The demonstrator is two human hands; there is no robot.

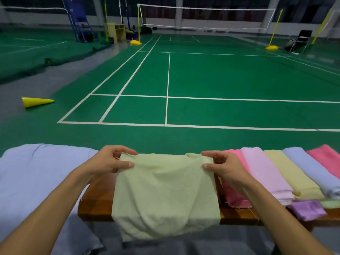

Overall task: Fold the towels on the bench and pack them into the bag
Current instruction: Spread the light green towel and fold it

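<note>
A pale green towel (165,192) lies across the wooden bench (95,201), its near edge hanging over the front. My left hand (108,162) pinches its far left corner. At the far right corner, my right hand (224,166) pinches the cloth between thumb and fingers. To the right, several folded towels lie side by side: pink (233,192), light pink (265,173), yellow (292,173), lavender-blue (312,170) and another pink (327,157). A small purple cloth (307,208) sits at the bench front. I cannot tell which thing is the bag.
A large lavender fabric (36,179) covers the bench's left end. Beyond the bench spreads a green badminton court with a net (202,17). A yellow cone (36,102) lies on the floor at left. A folding chair (299,41) stands far right.
</note>
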